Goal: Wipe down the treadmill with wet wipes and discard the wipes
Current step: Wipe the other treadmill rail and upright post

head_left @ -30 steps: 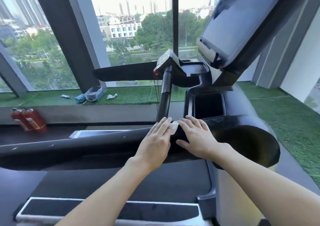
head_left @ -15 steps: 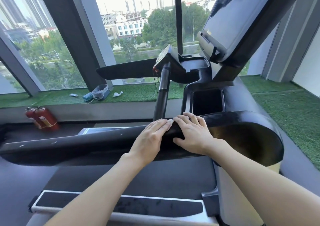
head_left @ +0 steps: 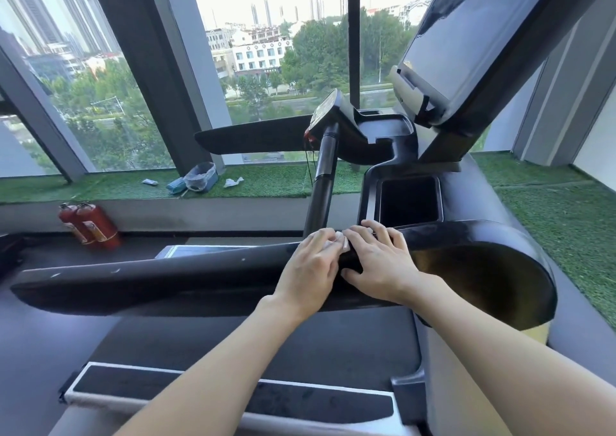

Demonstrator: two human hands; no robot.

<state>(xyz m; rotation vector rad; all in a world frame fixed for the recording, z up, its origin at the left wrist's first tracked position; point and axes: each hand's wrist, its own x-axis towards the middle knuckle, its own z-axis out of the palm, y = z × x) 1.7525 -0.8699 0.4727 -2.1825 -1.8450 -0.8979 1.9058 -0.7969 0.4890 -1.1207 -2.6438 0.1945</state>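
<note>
I stand at a black treadmill in a room with tall windows [head_left: 266,52] that look out on trees and city blocks. A ledge of artificial grass [head_left: 273,182] runs below the glass, and on it sit a small lined bin [head_left: 200,177], a blue pack [head_left: 175,185] and a crumpled white scrap [head_left: 232,182]. Two red fire extinguishers [head_left: 93,225] lean below the ledge at the left. The dark console screen [head_left: 466,42] tilts above me on the right, over a square recess [head_left: 408,202]. The wide black handrail [head_left: 166,279] crosses in front of me, dull and flecked with pale specks. My left hand [head_left: 311,269] and right hand [head_left: 380,262] lie side by side on top of it, just beside the upright post [head_left: 321,185]. They have kept to that spot over the last second. The wet wipe [head_left: 340,243] showed only as a sliver half a second ago, and more of it now peeks out. It is a small white folded pad, creased, on the far edge of the rail. Both hands press it flat with gently bent fingers, my right thumb on the rail's near face, and neither hand closes round anything.
</note>
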